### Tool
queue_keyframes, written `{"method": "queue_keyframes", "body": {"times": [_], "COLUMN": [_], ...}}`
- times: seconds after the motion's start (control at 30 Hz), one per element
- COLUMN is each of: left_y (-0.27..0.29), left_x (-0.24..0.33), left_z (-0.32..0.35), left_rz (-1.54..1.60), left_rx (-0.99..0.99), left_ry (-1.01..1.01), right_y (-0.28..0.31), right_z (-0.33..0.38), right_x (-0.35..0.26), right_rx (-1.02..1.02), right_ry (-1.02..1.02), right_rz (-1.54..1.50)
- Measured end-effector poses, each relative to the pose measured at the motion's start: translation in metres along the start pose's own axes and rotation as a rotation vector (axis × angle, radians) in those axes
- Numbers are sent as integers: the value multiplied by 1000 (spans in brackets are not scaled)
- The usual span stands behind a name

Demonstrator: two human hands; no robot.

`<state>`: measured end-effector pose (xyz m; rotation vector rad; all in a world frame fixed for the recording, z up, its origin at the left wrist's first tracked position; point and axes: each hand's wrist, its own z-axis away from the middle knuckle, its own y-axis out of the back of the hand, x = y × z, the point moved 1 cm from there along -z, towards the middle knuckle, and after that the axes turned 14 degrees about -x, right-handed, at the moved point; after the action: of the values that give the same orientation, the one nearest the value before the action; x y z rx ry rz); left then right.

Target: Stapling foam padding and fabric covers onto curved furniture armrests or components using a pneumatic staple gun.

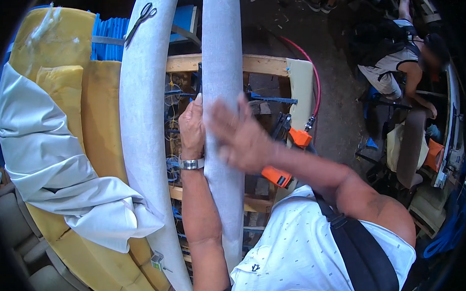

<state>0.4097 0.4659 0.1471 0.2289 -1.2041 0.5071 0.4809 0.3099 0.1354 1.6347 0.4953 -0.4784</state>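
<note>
A long, pale grey fabric-covered padded strip [222, 47] lies lengthwise across a wooden frame. My left hand [192, 127], with a metal watch on its wrist, is closed at the strip's left edge, thumb pointing away from me. Its fingertips are partly hidden. Over the middle of the same strip is my right hand [243, 137], smeared by motion, its fingers stretched out and thumb apart. Whether it touches the fabric I cannot tell. Beside my right forearm rests an orange and black air staple gun [277, 176], partly hidden, joined to a red hose [313, 72].
A second padded strip [143, 113] at left carries black scissors [142, 22] and a small box [157, 261]. Further left, crumpled grey upholstery fabric [62, 158] covers yellow foam [100, 109]. The wooden frame [266, 65] has straps. Another person [395, 60] bends over at right.
</note>
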Motion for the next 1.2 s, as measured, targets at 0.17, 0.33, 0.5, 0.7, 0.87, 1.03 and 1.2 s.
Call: {"method": "queue_keyframes", "body": {"times": [0.17,0.33,0.5,0.7,0.87,1.03,1.2], "left_y": [-1,0,-5,9,-34,-32,-71], "left_x": [-9,4,10,-6,20,16,47], "left_z": [-4,3,5,25,31,15,6], "left_rz": [-43,-32,-494,-494,-1162,-717,-192], "left_rx": [-65,-69,-87,-120,-19,-40,-57], "left_ry": [-138,-82,-450,-316,-541,-330,-183], "right_y": [40,12,37,73,140,187,208], "right_z": [-56,-40,11,24,-18,-57,-89], "right_x": [111,45,-47,-36,30,86,120], "right_rx": [280,329,20,-17,-51,-35,73], "right_ry": [-300,-198,-181,-20,-291,-387,-396], "right_rz": [-170,-108,-26,36,47,14,-3]}}
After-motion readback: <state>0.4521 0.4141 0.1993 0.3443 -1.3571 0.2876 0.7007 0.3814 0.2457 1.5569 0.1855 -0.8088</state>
